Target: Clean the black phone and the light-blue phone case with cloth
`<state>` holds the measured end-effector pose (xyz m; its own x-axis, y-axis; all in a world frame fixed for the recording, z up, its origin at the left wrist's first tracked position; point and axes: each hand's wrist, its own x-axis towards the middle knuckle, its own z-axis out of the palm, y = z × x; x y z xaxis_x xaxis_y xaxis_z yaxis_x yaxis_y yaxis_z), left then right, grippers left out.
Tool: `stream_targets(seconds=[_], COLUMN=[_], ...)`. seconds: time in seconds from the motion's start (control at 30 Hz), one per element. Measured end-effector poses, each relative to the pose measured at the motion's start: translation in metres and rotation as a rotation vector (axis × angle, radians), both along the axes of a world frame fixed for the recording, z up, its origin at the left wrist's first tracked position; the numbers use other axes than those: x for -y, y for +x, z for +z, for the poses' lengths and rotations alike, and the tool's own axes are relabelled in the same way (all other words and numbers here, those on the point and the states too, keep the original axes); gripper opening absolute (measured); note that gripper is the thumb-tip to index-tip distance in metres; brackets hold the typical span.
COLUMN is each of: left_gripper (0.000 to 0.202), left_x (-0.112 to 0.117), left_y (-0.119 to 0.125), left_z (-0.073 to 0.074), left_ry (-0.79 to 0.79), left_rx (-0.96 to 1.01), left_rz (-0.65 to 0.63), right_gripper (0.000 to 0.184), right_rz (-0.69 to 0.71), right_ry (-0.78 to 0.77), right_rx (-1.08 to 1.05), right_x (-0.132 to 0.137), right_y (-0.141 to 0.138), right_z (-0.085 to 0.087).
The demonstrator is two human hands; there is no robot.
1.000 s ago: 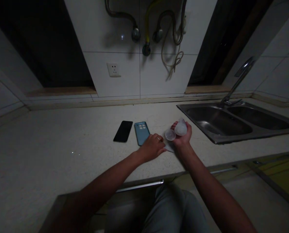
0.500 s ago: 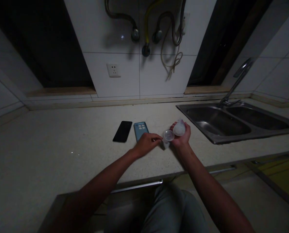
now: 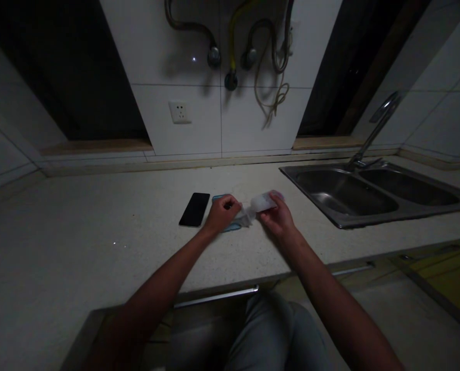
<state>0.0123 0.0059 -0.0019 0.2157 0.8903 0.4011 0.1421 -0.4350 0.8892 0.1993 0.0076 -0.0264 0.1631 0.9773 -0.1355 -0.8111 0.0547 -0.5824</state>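
My right hand [image 3: 278, 217] holds a translucent whitish plastic object [image 3: 263, 201], lying on its side, with a faint purple tint at the far end. My left hand [image 3: 222, 214] is closed on a crumpled piece of clear plastic film [image 3: 245, 216], which stretches across to the object. Under and beyond my left hand lies a blue-cased phone [image 3: 232, 227], mostly hidden. A black smartphone [image 3: 194, 209] lies face up just left of that hand, apart from it.
Both hands are over a speckled pale countertop [image 3: 98, 221]. A double stainless steel sink [image 3: 341, 196] with a faucet [image 3: 376, 129] is set to the right. Behind are white wall tiles, a wall socket [image 3: 180, 112], and hanging hoses [image 3: 233, 46].
My left hand has closed on the film and moved left over the blue phone. The round clear piece no longer shows separately. The object in my right hand now lies on its side.
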Motion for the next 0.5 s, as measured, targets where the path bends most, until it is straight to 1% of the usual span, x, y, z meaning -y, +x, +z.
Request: stream_targets(seconds=[0.07,0.13,0.17,0.23,0.3,0.4,0.5], left_gripper=[0.024,0.026,0.027,0.025,0.018,0.006,0.007], left_x=[-0.001,-0.001,-0.001,-0.001,0.001,0.002,0.002], left_y=[-0.001,-0.001,-0.001,0.001,0.002,0.003,0.003], left_z=[0.001,0.002,0.002,0.003,0.004,0.005,0.005], left_ry=[0.005,-0.055,-0.121,-0.309,-0.514,-0.808,-1.025], left_rx=[-0.024,-0.024,-0.007,0.089,0.257,0.493,0.614], left_rz=[0.032,0.042,0.038,0.009,-0.042,-0.101,-0.131], right_gripper=[0.022,0.028,0.030,0.033,0.033,0.036,0.043], right_rz=[0.023,-0.020,-0.048,-0.092,-0.128,-0.223,-0.326], right_ry=[-0.081,-0.052,-0.012,0.067,0.128,0.201,0.248], right_rx=[0.030,0.103,0.145,0.195,0.210,0.223,0.281], right_x=[0.003,0.007,0.008,0.010,0.011,0.012,0.012], right_y=[-0.003,-0.006,-0.007,-0.008,-0.009,-0.010,-0.011], right_z=[0.003,0.006,0.008,0.011,0.014,0.016,0.015])
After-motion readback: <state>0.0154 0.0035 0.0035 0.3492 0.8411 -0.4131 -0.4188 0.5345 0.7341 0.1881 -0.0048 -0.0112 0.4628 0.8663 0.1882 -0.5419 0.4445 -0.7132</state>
